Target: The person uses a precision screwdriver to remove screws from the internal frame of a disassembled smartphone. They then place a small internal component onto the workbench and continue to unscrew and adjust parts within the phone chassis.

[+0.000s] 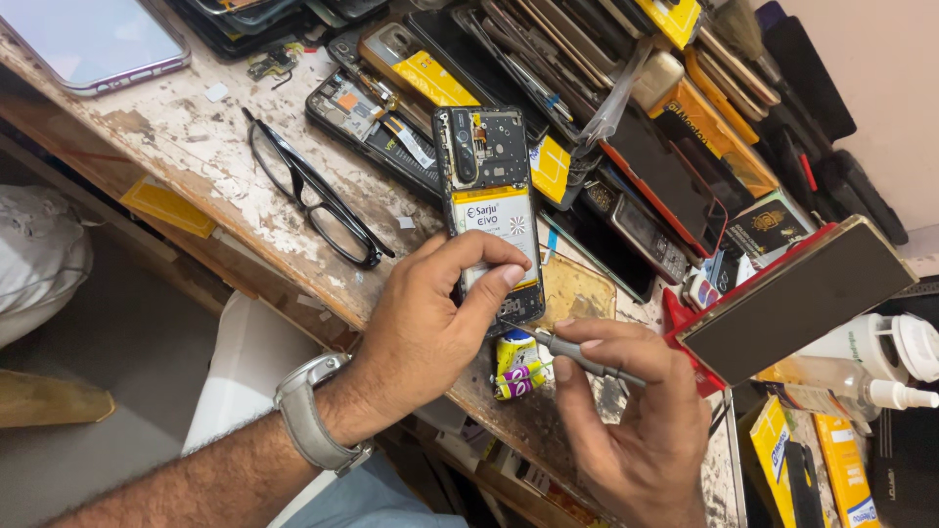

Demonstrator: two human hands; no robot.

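head | left grip (pixel 430 323) clamps opened phone (pixel 489 210) | right grip (pixel 626 420) clamps screwdriver (pixel 577 354) at phone's bottom edge

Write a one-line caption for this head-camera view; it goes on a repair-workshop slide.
Left hand steadies an opened smartphone while the right hand applies a small screwdriver to its lower edge on a cluttered workbench.

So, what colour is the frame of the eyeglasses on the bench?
Black; the eyeglasses show in the head view.

Worn wooden bench (pixel 196 147) carries opened phone (pixel 489 210), eyeglasses (pixel 313 191), stacked phone parts (pixel 626 108).
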